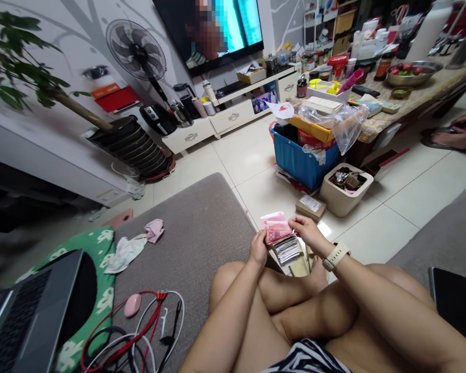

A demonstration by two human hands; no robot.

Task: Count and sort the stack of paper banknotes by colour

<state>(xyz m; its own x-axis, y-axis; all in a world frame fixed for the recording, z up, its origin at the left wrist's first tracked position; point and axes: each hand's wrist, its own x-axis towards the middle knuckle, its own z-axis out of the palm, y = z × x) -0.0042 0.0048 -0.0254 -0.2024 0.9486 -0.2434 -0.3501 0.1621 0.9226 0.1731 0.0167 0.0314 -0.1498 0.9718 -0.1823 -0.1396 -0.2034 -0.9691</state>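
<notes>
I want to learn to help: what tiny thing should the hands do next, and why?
Perhaps the right hand should even up the pink banknotes: one sticks up behind another, that hand is at their right edge, and the left hand holds the other side.

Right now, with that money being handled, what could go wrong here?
The pink banknotes are held by the fingers of the left hand and right hand; one might slip toward the tiled floor.
The cables lie in loose loops beside the laptop, so something could snag there.
The phone lies loose on the grey seat, where a careless move might nudge it.
</notes>
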